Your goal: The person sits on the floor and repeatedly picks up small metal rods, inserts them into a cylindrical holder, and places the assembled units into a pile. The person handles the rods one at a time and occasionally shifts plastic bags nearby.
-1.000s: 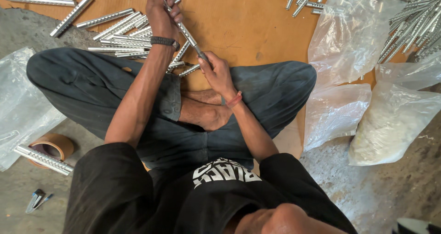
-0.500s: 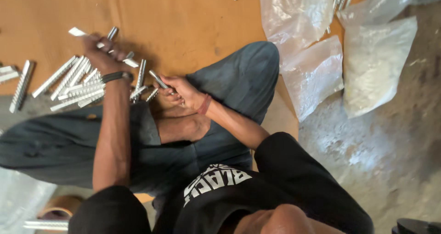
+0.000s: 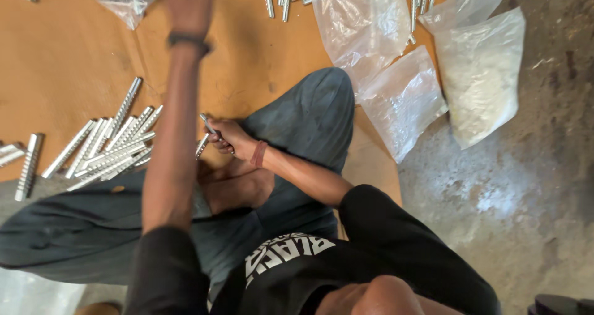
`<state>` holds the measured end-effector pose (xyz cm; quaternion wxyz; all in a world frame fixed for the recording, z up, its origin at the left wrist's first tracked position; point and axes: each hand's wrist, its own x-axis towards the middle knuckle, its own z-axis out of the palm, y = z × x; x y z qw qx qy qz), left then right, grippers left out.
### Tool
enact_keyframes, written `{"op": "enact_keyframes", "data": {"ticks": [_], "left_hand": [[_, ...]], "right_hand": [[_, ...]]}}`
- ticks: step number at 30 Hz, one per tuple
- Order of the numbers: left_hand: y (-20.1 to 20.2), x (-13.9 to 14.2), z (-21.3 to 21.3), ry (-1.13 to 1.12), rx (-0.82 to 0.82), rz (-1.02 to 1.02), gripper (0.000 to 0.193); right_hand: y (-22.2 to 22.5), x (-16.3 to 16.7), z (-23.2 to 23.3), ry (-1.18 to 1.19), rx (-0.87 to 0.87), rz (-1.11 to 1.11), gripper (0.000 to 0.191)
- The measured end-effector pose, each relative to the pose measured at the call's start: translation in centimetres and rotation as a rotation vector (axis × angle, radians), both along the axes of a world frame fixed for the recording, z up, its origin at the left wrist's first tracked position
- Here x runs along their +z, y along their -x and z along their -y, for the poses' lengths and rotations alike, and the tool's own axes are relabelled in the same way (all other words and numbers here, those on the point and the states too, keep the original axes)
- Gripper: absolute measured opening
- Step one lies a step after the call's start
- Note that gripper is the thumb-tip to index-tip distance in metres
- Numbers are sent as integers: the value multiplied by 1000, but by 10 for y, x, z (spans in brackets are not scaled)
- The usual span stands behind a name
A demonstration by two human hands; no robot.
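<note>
- The right hand (image 3: 226, 136) has its fingers closed around a short shiny ridged metal rod (image 3: 209, 127), just above the knee.
- The left hand (image 3: 189, 3) reaches far out over the brown cardboard sheet (image 3: 62, 61); it is blurry, so its fingers cannot be told.
- A pile of silver ridged rods (image 3: 108, 148) lies near the left arm.
- Clear plastic bags (image 3: 402, 98) lie on the right.

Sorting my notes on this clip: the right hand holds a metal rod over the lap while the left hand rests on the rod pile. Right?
Not quite. The right hand does hold a metal rod, but the head view shows the left hand stretched far forward over the brown board, beyond the rod pile.
</note>
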<state>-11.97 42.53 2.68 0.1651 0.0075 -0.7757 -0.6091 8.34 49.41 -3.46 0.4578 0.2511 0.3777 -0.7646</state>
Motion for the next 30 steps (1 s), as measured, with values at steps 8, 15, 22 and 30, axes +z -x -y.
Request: {"op": "enact_keyframes", "data": {"ticks": [8, 15, 22, 30], "left_hand": [[-136, -42, 144, 1204, 165, 580, 38], [-138, -34, 139, 1001, 97, 402, 24], [-150, -19, 112, -1125, 18, 247, 7], [-155, -19, 96, -1422, -30, 372, 6]], "right_hand": [[7, 44, 10, -30, 30, -49, 26], [6, 45, 12, -121, 44, -221, 26], [0, 68, 21, -421, 135, -959, 25], [0, 88, 23, -586, 167, -1170, 20]]}}
